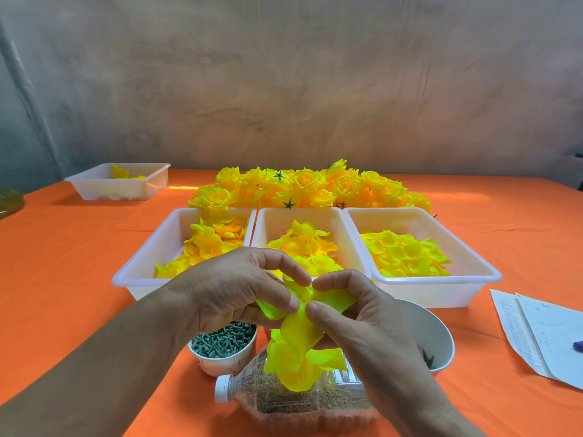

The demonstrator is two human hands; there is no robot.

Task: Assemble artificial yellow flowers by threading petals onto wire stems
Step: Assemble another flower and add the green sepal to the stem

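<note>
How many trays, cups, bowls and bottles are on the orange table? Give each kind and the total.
White trays: 4
Paper cup: 1
White bowl: 1
Plastic bottle: 1
Total: 7

Left hand [235, 288] and right hand [362, 320] meet, curled fingers of both pinching the yellow petals [299, 335].

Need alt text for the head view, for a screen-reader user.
The left hand and right hand pinch yellow petals between them above an orange table. Behind sit three white trays of loose petals and a heap of finished flowers; nearer, a cup of green pieces and a bottle on its side.
</note>
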